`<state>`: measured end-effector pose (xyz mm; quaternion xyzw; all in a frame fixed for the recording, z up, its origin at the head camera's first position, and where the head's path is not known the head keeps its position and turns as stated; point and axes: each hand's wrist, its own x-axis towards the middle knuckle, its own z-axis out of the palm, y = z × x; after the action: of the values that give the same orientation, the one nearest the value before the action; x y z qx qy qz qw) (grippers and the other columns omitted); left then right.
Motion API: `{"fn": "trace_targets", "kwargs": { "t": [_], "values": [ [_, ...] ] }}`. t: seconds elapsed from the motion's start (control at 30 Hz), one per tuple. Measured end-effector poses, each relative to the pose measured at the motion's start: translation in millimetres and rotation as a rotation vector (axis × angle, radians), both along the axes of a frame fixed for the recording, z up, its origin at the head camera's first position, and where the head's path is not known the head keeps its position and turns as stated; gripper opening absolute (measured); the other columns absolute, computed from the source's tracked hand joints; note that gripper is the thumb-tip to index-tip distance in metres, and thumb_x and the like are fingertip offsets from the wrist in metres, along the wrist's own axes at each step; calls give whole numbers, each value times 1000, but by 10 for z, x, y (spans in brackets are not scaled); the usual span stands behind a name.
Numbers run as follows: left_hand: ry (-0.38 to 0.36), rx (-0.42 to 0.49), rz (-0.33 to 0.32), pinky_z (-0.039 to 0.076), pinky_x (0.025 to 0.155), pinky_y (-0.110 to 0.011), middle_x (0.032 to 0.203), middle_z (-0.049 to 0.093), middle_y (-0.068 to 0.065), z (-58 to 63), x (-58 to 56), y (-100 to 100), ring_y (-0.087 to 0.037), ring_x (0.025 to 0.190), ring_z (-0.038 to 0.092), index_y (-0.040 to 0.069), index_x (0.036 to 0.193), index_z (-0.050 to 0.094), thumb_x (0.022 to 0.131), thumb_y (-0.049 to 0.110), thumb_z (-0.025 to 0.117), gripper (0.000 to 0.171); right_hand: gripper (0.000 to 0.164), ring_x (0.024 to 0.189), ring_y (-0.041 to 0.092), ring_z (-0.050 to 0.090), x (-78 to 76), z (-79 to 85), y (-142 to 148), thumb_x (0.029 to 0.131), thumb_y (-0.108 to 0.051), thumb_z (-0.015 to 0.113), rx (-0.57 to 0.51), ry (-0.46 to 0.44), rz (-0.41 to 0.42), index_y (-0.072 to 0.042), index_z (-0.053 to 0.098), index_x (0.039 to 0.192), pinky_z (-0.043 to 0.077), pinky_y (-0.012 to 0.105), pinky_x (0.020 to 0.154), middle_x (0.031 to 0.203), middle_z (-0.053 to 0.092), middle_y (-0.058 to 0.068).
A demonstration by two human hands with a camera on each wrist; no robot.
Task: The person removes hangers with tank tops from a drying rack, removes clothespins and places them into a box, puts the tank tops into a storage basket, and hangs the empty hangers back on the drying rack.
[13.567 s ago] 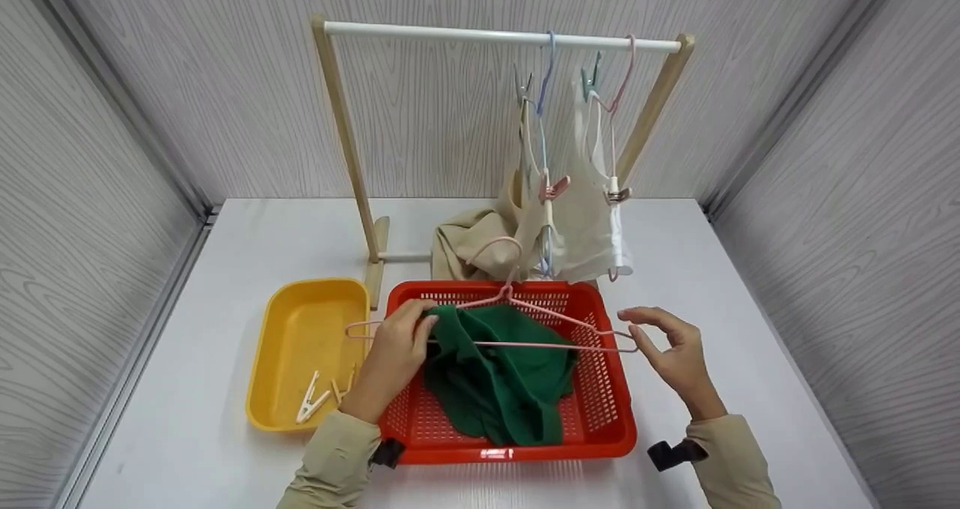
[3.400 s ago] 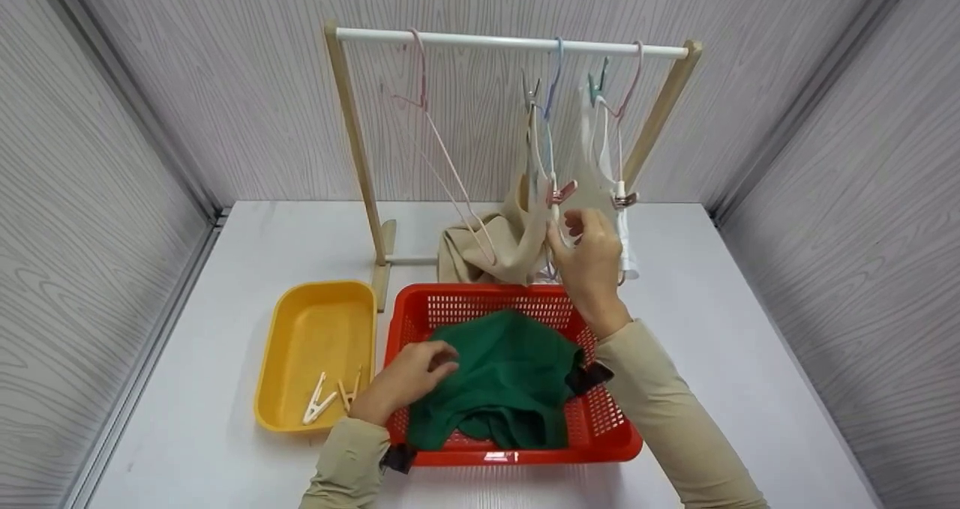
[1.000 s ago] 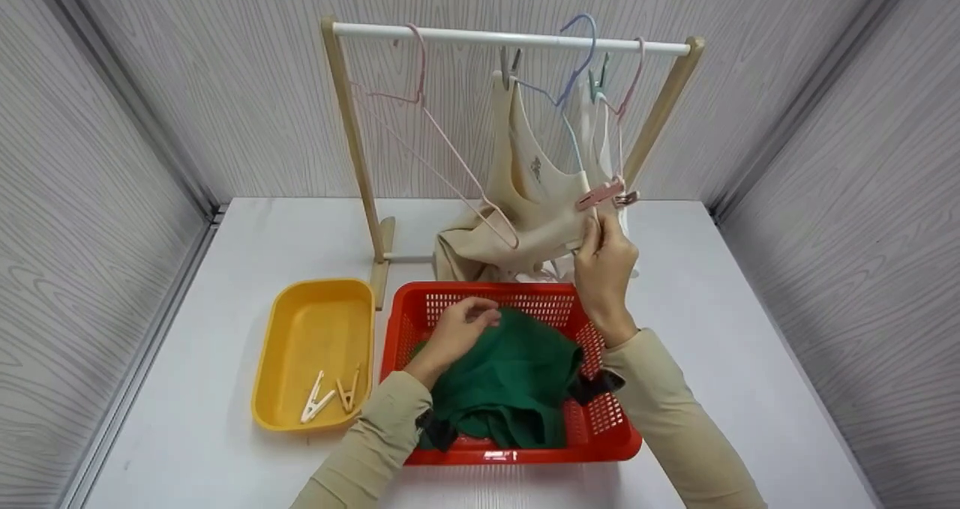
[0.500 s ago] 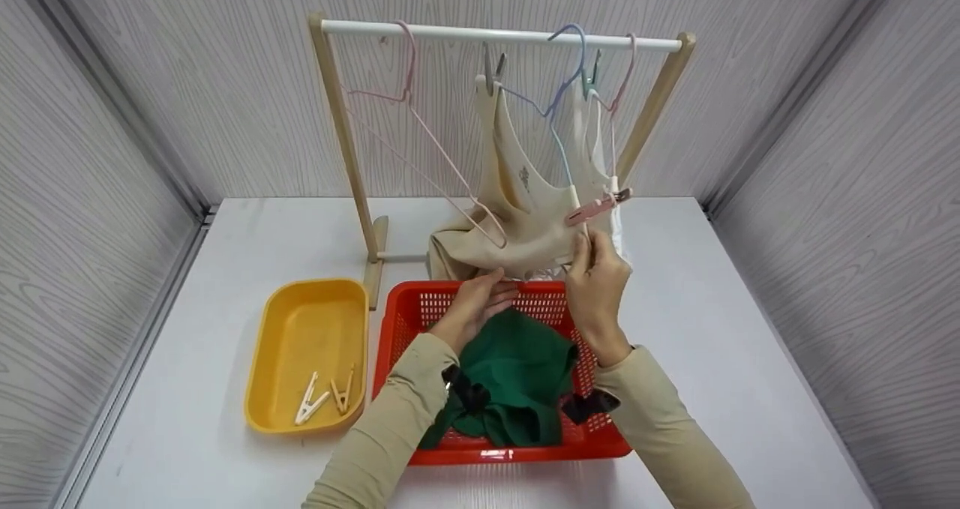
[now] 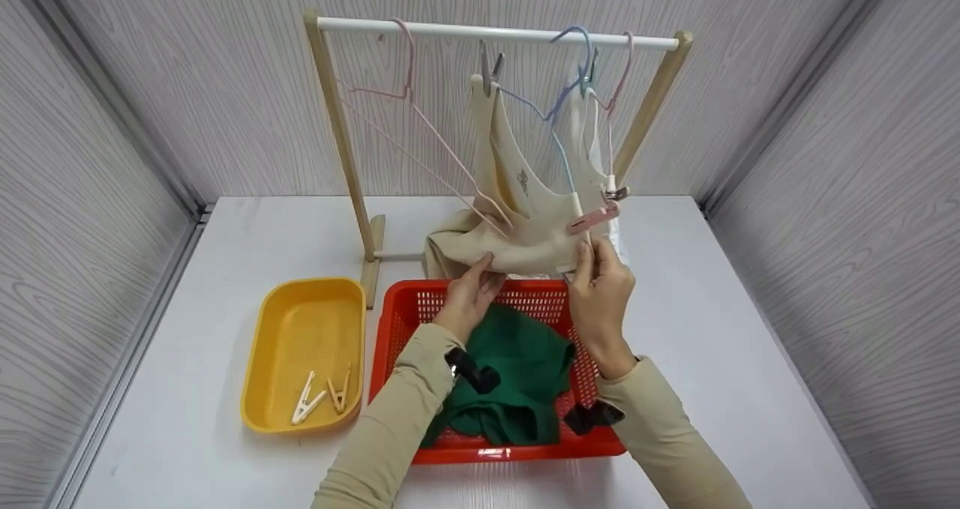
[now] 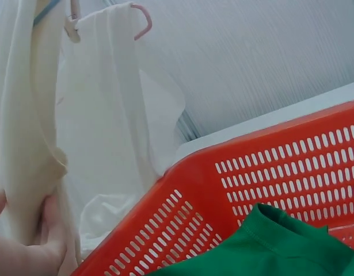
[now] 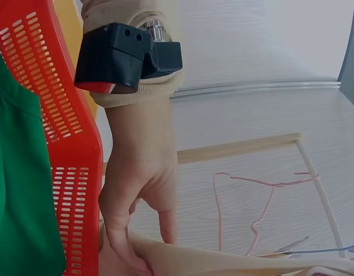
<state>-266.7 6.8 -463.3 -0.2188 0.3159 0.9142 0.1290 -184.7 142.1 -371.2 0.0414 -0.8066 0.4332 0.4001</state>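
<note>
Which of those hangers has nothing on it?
The leftmost pink hanger on the white rail is bare; the blue hanger carries a beige garment, and the other pink hanger a white garment.

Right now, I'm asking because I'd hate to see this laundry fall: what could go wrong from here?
The left hand and right hand grip the beige garment, whose blue hanger sits skewed on the white rail; a tug from those hands might unhook it. The pink clip sits just above the right hand and could be knocked loose. The bare pink hanger overlaps the garment in the head view and might snag it.
</note>
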Motion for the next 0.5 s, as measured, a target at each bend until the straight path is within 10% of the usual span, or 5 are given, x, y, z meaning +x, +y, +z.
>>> {"fn": "trace_targets", "kwargs": {
  "t": [0.23,0.5],
  "values": [
    [97,-199,47,43,112,-42,102,58,-9,39,50,11,-17,93,59,-9,125,52,91,-5,56,36,16,58,4,41,27,-8,53,95,-2,54,-16,-9,-22,10,63,94,32,12,53,68,61,21],
    [277,-302,-18,39,115,-44,146,44,-24,137,182,30,-25,126,50,-6,141,40,94,-5,51,48,18,57,-1,42,11,-76,155,96,-3,54,-67,-36,-47,11,64,98,33,8,52,69,62,22]
  ]
}}
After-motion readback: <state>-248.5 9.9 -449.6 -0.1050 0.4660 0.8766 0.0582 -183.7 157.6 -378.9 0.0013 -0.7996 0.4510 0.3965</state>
